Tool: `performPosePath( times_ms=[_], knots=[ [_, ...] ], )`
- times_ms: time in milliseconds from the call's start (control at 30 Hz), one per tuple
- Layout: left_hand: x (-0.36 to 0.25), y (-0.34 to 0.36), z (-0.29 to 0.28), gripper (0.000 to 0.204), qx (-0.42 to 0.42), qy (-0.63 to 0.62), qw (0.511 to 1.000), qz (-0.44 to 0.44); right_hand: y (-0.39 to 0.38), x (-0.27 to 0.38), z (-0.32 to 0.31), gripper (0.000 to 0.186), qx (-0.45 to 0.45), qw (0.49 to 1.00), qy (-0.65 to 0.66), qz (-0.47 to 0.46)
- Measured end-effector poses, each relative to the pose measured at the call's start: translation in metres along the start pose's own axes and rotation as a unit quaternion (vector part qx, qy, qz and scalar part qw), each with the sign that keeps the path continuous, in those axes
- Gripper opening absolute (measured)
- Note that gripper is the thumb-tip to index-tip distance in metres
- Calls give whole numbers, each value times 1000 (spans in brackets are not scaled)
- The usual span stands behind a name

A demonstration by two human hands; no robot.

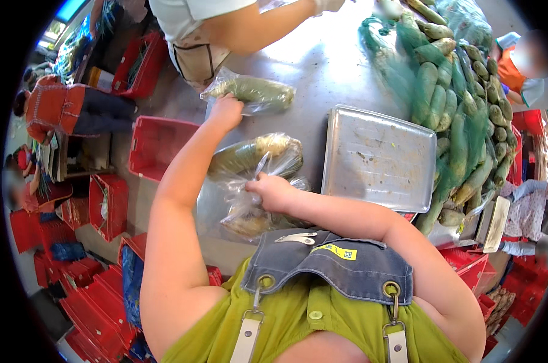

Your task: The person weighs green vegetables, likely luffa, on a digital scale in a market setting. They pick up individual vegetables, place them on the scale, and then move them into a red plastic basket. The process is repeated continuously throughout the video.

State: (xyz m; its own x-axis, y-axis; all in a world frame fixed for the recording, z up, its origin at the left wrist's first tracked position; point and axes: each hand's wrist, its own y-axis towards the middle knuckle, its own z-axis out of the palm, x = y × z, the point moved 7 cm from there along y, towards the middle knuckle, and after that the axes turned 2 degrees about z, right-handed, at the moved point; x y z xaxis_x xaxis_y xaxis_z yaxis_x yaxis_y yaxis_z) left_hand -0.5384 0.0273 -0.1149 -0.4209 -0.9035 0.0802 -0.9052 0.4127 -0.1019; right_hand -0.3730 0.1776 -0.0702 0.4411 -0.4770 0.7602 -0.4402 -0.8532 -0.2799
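Observation:
Up on the steel table [310, 85], my left hand [226, 110] grips a clear-bagged long green vegetable [262, 92], lying crosswise. Closer to my body, my right hand [269, 192] is closed on the gathered plastic of another bag [254, 175]. A pale green, brownish-tipped long vegetable [255, 151] lies in plastic just above that hand, with more bagged produce [243, 225] below it, partly hidden by the hand and plastic. An empty-looking, dirt-flecked metal tray [380, 160] sits to the right of my right hand.
A co-worker [207, 30] stands across the table. Long vegetables in green netting [443, 97] are piled at right, with another person [516, 66] beyond. A red crate [156, 145] sits left; a person in orange [56, 106] and stacked red crates [98, 302] are farther left.

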Motion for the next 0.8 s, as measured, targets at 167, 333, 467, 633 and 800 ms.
performPosePath(
  times_ms=[167,333,467,633,800],
  knots=[
    [22,-23,-44,26,21,-223,958,-177,-5,21,-4,35,-7,998,-25,-55],
    [75,-118,-45,21,-108,-289,921,-239,-22,81,-15,32,-70,983,-5,-169],
    [73,-225,-98,21,-132,-422,802,-402,-65,126,-45,29,-133,960,39,-242],
    [41,-325,-154,19,-273,-563,672,-396,-163,167,-107,28,-278,912,26,-301],
    [-38,-315,-201,34,-282,-532,717,-351,-307,155,-172,28,-461,842,2,-281]
  ],
)
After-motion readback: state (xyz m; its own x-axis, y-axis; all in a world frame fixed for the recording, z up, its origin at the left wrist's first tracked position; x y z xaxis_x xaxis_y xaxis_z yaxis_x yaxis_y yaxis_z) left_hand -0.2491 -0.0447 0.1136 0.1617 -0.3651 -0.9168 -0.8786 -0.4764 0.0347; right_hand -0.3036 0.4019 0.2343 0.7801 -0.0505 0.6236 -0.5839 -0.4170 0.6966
